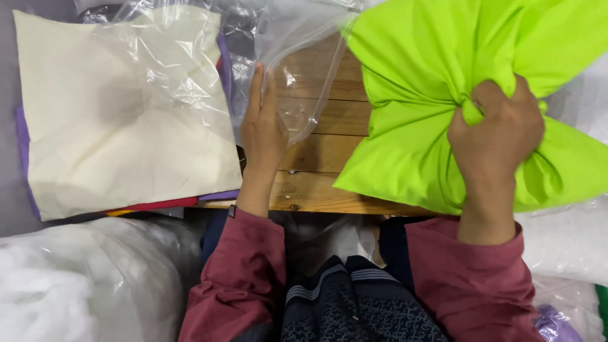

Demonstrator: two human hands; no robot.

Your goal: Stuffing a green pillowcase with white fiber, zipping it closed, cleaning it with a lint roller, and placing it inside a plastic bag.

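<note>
A: Where does the lime-green cushion (pixel 437 95) lie?

B: On the wooden table (pixel 329 152), to the person's right; its long axis cannot be told. The right hand (pixel 494 130) is clenched into a bunched fold near its middle.

A: And the left hand (pixel 263 130)?

B: Flat, fingers extended, touching the edge of a clear plastic bag (pixel 297 69) just left of the cushion. The bag sits between the hands; a cream cushion cover (pixel 120 114) lies further left.

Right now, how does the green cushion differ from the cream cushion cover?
The green cushion looks stuffed and bunched in the right hand; the cream cushion cover lies flat, untouched, on a stack. Clear plastic partly covers the cream one; the green one is bare. Both are plain fabric.
</note>
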